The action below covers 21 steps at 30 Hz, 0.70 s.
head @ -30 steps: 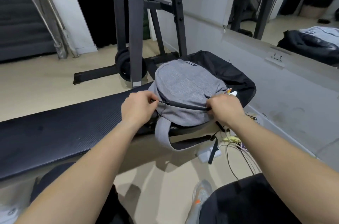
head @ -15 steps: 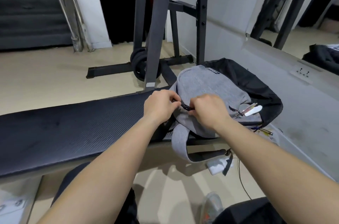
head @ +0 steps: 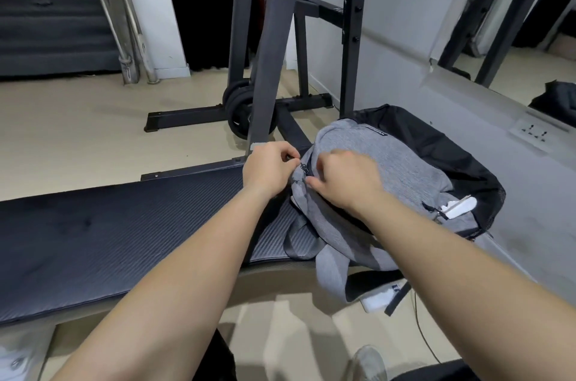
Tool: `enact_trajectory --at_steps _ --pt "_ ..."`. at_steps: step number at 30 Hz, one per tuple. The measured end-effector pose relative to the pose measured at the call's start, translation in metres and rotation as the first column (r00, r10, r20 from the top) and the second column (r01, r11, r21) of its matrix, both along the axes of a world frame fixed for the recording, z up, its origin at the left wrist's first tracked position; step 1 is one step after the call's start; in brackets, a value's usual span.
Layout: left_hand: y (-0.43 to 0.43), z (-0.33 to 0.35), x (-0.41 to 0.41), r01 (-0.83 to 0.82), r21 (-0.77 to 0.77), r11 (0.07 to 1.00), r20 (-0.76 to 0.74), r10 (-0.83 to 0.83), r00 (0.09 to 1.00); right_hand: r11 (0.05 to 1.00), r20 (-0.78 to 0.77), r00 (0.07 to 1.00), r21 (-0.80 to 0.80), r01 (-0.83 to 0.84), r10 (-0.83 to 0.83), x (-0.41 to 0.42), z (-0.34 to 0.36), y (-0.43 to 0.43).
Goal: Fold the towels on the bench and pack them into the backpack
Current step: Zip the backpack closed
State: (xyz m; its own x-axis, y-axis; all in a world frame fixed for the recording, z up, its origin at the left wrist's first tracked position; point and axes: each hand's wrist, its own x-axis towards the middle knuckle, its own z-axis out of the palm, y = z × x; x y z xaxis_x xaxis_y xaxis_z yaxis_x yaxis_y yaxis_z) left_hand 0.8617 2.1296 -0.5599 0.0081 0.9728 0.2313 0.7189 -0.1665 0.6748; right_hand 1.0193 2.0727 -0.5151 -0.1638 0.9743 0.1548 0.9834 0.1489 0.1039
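Observation:
A grey backpack point(head: 389, 168) with black back panel lies on the right end of the black padded bench point(head: 109, 240), its straps hanging over the front edge. My left hand point(head: 269, 167) pinches the fabric at the backpack's left corner. My right hand point(head: 346, 182) is right beside it, fingers curled and pinching the zipper pull at the same corner. The zipper line looks closed. No towels show on the bench. White tags point(head: 458, 207) stick out at the backpack's right side.
A black steel rack point(head: 268, 46) with weight plates point(head: 240, 114) stands on the beige floor behind the bench. A grey wall with a socket point(head: 534, 132) and a mirror runs along the right. Cables and a white object point(head: 381, 298) lie on the floor under the backpack.
My right hand has travelled left along the zipper, from the backpack's right side to meet my left hand at the left corner. The view has shifted left and closer.

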Motion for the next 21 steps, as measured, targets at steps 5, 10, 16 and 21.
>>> enact_trajectory --at_steps 5,10,16,21 --pt "0.019 -0.006 -0.012 0.011 0.027 1.0 -0.067 -0.01 0.998 0.999 0.077 0.997 -0.034 0.004 -0.002 -0.015 -0.016 0.017" --pt "0.049 -0.001 0.007 -0.038 0.014 0.999 -0.085 0.039 0.996 0.993 0.029 0.998 -0.107 -0.044 0.047 -0.003 -0.029 -0.005" --pt "0.078 -0.001 0.015 0.036 -0.052 0.998 0.013 -0.035 0.999 0.999 -0.014 1.0 -0.043 -0.015 0.014 -0.007 -0.008 0.014" --pt "0.087 -0.014 -0.002 0.074 -0.058 0.996 0.107 -0.067 0.992 0.994 0.004 0.996 -0.049 0.094 -0.094 -0.024 -0.003 0.074"
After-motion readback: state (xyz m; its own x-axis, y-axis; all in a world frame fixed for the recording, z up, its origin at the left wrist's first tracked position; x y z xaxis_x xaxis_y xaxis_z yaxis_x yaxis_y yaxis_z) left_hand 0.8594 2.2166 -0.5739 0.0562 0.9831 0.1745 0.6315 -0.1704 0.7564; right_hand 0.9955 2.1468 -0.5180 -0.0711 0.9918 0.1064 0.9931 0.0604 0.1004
